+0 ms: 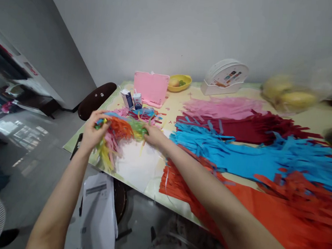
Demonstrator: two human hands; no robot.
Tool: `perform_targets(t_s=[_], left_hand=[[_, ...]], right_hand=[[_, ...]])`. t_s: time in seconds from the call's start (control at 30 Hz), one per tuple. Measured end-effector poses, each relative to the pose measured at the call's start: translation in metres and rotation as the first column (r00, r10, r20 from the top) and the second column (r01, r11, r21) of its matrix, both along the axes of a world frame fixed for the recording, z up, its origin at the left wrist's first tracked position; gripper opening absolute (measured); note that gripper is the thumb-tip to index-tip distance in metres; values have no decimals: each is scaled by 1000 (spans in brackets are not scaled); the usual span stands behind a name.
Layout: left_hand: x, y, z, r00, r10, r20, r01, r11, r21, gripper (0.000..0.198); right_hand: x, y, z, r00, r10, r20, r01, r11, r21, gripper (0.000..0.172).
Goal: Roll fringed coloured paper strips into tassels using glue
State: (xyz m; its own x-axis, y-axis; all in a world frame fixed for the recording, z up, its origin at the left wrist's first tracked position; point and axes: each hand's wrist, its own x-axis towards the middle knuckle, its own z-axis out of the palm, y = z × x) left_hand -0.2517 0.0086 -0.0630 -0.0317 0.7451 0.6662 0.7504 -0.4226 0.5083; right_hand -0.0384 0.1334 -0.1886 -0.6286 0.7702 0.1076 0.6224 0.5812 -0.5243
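A garland of fringed paper tassels (121, 127) in orange, green, pink and yellow is stretched between my two hands over the table's left end. My left hand (94, 129) is closed around its left end, where yellow and pink strips hang down past the table edge. At the green end, my right hand (152, 136) pinches the strips between thumb and fingers. Below the garland lies a white sheet of paper (136, 164). Loose pink and blue strips (148, 113) are heaped just behind it.
Fringed paper sheets in pink (222, 107), dark red (232, 127), blue (247, 157) and orange (263, 206) cover the table's right side. Behind stand a pink tablet case (151, 87), small cartons (127, 99), a yellow bowl (183, 86) and a white plate rack (223, 89). Papers (100, 211) lie below the edge.
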Motion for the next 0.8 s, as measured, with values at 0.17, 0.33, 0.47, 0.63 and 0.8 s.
perform_targets(t_s=[0.17,0.33,0.47,0.63,0.8], left_hand=[[-28,24,75,940,-1,341,-90,964,251,34],[-7,18,132,897,-272,348,92,885,456,37],[68,-7,114,806,-343,483,233,933,274,33],[176,-39,58,644,-342,684,522,850,-67,35],[256,-72,24,431,-302,850,792,578,-196,34]], right_hand=[[5,-11,4,996,-21,-87,20,1000,-15,57],[26,-39,25,958,-105,-267,104,994,-20,51],[67,-78,47,868,-240,-434,259,966,-17,25],[154,-133,85,525,-359,-772,409,902,-141,14],[222,-195,138,416,-361,-835,348,911,-220,21]])
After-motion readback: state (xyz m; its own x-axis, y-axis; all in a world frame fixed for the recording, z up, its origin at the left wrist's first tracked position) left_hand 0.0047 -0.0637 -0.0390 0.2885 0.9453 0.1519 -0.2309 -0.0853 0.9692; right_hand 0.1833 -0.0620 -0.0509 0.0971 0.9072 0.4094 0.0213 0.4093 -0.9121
